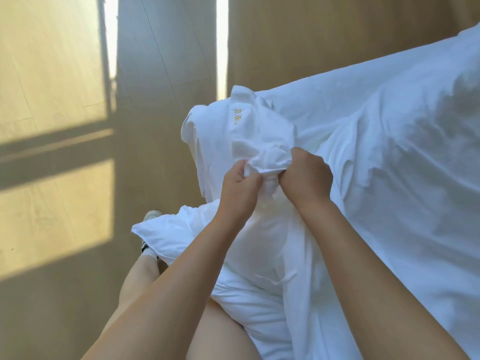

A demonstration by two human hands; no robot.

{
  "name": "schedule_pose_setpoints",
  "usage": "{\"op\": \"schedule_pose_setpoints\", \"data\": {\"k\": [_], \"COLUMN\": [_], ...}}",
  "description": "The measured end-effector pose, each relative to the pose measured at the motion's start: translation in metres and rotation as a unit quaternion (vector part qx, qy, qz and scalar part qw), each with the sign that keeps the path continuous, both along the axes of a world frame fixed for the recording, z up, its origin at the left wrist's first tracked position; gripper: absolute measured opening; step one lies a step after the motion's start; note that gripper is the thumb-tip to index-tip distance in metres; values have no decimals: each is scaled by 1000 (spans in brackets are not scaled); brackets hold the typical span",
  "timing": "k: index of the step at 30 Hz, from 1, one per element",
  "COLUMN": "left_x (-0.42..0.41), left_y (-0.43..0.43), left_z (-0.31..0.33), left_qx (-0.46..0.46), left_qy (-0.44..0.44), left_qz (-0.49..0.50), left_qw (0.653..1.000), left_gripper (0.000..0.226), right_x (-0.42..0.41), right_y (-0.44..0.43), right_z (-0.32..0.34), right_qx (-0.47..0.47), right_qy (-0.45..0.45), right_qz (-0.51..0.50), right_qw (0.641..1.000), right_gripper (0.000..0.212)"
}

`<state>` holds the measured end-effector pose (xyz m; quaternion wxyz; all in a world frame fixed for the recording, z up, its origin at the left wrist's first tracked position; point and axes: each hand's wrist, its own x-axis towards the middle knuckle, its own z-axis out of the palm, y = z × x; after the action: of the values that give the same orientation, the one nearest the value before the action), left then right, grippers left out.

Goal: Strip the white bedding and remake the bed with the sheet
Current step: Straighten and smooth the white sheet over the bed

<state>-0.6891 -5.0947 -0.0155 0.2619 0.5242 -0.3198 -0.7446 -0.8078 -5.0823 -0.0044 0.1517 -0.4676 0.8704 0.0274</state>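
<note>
Nearest, two bare forearms reached up from the bottom edge over a bare leg, and a puffy wad of bedding (259, 268) lay against the thigh, one corner of it jutting left just beside a shoe (152, 215). Above that the left hand (240, 189) and right hand (306, 178) sat close together, each with fingers curled tight round the same bunched fold of white cloth at the corner of the bed (363, 68); neither was slack. Beyond the fists the cloth rose in a peak bearing yellow embroidery (236, 116), then spread rightward, rumpled, across the bed. Past it lay the wooden floor (52, 74), barred with sun. The likeliest trouble was the wad slipping off the thigh to the floor, since nothing but the leg propped it; a hard tug with both fists so close could also drag the spread cloth askew, and loose bedding near the shoe could catch a step. The fingertips were buried in the fold, so what they worked at, seam, tie or opening, could not be told. Whether the spread cloth was the sheet or a cover was unclear, the mattress was wholly hidden, the embroidery was too blurred to read, and the bed ran out of view on the right
</note>
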Motion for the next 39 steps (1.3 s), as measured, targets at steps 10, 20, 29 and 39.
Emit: {"op": "schedule_pose_setpoints", "data": {"k": [10,20,29,39], "left_x": [0,14,-15,-5], "left_y": [0,17,-8,-6], "left_z": [-48,-2,-43,-2], "left_qx": [-188,10,-180,-41], "left_qy": [-401,65,-397,10], "left_qz": [-227,-188,-209,22], "left_qw": [868,980,875,999], "left_gripper": [46,18,39,32], "right_x": [20,-18,2,-13], "right_y": [26,23,29,13], "right_z": [5,-6,9,17], "right_qx": [71,88,24,-7], "right_qy": [-259,56,-133,-21], "right_qz": [64,133,175,136], "right_qw": [961,986,975,990], "right_gripper": [24,30,13,56]}}
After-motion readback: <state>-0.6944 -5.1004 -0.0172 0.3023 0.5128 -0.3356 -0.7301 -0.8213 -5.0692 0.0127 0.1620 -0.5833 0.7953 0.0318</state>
